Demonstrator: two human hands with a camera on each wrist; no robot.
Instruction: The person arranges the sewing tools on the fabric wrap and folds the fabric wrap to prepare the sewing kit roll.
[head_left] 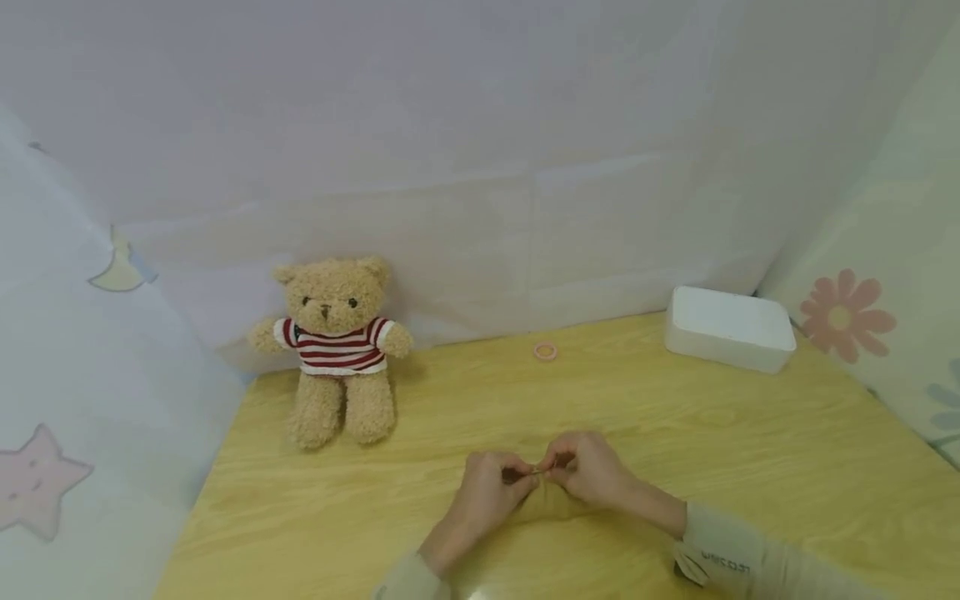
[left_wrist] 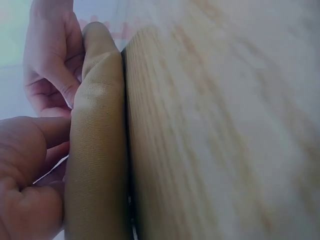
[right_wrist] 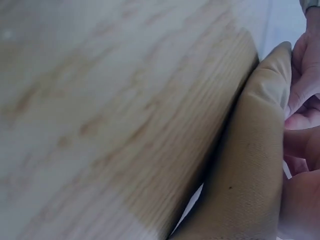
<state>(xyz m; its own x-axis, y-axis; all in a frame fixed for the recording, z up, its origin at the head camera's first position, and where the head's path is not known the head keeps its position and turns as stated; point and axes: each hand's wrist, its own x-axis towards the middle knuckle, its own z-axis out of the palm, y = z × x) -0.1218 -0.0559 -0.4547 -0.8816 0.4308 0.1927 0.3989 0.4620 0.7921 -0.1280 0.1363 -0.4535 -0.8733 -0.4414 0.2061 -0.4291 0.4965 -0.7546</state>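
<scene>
A soft tan pouch (head_left: 545,503) with a grained, leather-like surface stands low on the table near its front. My left hand (head_left: 480,497) pinches its top edge between thumb and forefinger. From the other side my right hand (head_left: 594,472) pinches the same edge, the two sets of fingertips nearly meeting at a small golden bit. In the left wrist view the tan pouch (left_wrist: 97,155) bulges beside the fingers, its upper end creased. The right wrist view shows the pouch (right_wrist: 250,160) from its other broad side. What the fingertips hold exactly is hidden there.
A teddy bear (head_left: 341,350) in a red-and-white striped shirt sits at the back left against the wall. A small pink ring (head_left: 545,351) lies near the table's back edge. The white box (head_left: 729,327) stands at the back right. All rest on a wood-grain table (head_left: 315,517).
</scene>
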